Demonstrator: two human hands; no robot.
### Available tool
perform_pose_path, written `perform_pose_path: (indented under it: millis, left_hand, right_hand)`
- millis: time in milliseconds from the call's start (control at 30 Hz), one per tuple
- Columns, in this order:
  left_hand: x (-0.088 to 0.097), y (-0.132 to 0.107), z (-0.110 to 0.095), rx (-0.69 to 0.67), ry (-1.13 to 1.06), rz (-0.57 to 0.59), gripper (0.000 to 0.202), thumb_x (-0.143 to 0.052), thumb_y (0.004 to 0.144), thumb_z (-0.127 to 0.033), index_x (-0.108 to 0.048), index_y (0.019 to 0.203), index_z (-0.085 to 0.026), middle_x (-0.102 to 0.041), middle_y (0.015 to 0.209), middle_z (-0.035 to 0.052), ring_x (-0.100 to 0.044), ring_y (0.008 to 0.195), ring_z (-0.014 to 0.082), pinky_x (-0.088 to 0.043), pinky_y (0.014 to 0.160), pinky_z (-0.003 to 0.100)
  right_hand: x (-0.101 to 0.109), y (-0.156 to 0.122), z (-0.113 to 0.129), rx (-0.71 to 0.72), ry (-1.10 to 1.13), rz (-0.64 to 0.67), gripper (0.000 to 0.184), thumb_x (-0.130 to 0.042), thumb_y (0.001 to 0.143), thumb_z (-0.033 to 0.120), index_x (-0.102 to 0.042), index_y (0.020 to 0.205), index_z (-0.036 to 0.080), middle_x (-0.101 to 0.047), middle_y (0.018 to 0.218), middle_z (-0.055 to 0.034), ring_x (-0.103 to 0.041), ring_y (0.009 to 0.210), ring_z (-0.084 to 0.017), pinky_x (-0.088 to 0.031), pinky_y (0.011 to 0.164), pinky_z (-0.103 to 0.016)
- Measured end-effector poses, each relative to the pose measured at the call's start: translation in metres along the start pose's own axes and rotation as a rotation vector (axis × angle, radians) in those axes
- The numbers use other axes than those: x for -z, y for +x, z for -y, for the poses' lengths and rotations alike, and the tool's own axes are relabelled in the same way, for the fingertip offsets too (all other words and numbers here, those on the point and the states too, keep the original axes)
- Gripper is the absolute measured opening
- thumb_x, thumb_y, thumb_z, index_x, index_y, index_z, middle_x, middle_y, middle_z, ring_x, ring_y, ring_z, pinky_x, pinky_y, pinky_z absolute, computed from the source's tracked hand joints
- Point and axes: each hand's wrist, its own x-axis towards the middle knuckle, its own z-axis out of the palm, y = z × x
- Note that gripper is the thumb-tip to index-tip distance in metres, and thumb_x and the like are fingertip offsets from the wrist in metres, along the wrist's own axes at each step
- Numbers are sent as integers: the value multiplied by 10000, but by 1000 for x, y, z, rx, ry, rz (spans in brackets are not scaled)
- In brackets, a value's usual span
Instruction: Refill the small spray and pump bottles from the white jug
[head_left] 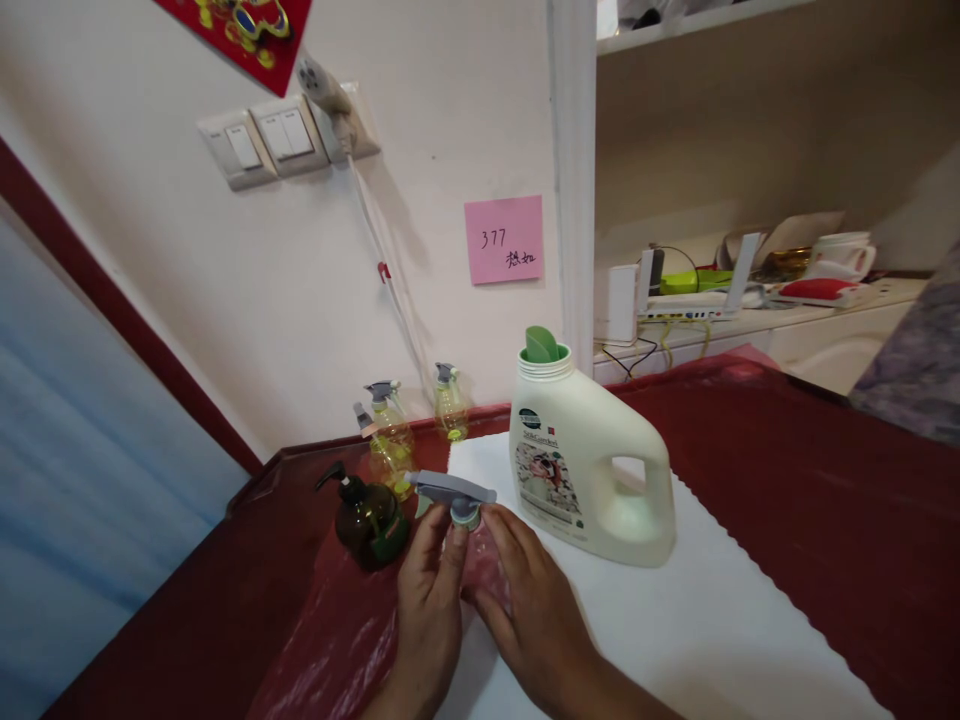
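Observation:
Between my hands is a clear spray bottle (486,562) with a grey trigger spray head (454,490), held upright near the middle of the view. My left hand (433,590) has its thumb and fingers closed at the collar below the head. Wrapped round the bottle's right side is my right hand (534,595), fingertips near the neck. Just beyond stands a large cream detergent jug (592,470), its mouth uncapped with a green spout (541,345) showing. A dark pump bottle (369,525) stands left of my hands.
Several yellowish clear spray bottles (451,405) stand by the wall. White paper (720,600) and red plastic film (337,630) cover parts of the dark red table (187,600). A router (686,310) sits on the shelf at right; a cable (382,240) hangs from the wall socket.

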Motion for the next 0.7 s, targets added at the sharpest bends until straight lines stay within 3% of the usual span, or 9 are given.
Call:
perform_pose_path:
  millis: [167, 433, 567, 700]
  left_hand:
    - [0, -8, 14, 10, 9, -49, 544, -728, 795, -563, -581, 1225, -265, -601, 1328, 78, -513, 1283, 315, -360, 1096, 455]
    - [-4, -14, 13, -77, -41, -62, 421, -696, 856, -489, -528, 1175, -271, -557, 1273, 58, -510, 1242, 267, -370, 1086, 429]
    - [-2, -19, 7, -36, -23, -72, 431, -685, 845, -529, -571, 1161, -259, -574, 1280, 66, -498, 1275, 286, -372, 1099, 431]
    - [0, -24, 10, 37, -61, 0, 525, -691, 853, -506, -561, 1308, -279, -526, 1448, 79, -414, 1394, 298, -278, 1178, 457]
  right_hand:
    - [0, 0, 0, 7, -7, -3, 726, -524, 847, 125, -222, 1503, 197, -517, 1438, -183, -532, 1310, -300, -539, 1012, -524]
    - [0, 1, 0, 4, -17, -24, 733, -521, 832, 127, -218, 1496, 196, -536, 1423, -182, -551, 1291, -299, -553, 995, -521]
    - [-3, -2, -3, 4, 4, -13, 731, -519, 854, 157, -198, 1509, 206, -508, 1451, -172, -526, 1316, -295, -537, 1019, -517]
    - [-5, -7, -9, -40, 64, 35, 710, -480, 913, 190, -149, 1539, 233, -422, 1526, -148, -446, 1385, -283, -483, 1071, -543]
